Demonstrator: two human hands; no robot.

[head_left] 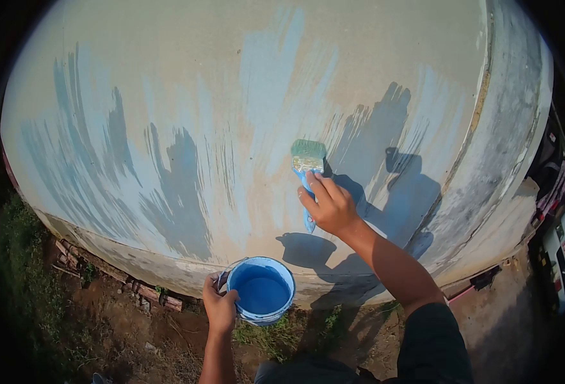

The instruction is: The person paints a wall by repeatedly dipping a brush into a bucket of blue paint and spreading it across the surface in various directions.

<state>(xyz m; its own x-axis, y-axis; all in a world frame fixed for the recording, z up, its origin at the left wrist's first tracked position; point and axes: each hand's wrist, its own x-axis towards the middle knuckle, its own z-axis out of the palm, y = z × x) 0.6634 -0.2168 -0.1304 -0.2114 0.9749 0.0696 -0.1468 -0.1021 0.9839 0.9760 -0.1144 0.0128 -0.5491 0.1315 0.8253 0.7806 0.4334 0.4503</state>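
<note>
My right hand (333,205) is closed round the blue handle of a wide paintbrush (308,155), bristles pointing up at the wall. Whether the bristle tips touch the wall is hard to tell. Low in front of me, my left hand (220,302) grips the rim and wire handle of a small blue bucket (261,288) with blue paint inside. Streaks of light blue paint run up and down the beige wall (186,57), wet-looking and darker in several patches. Shadows of my arm and the bucket fall across it.
A grey pillar or wall corner (509,83) stands at the right. Bricks (157,297) and dry soil lie along the wall's foot, with grass (23,275) at the left. A white vehicle-like object (561,262) and hanging cloth are at the far right.
</note>
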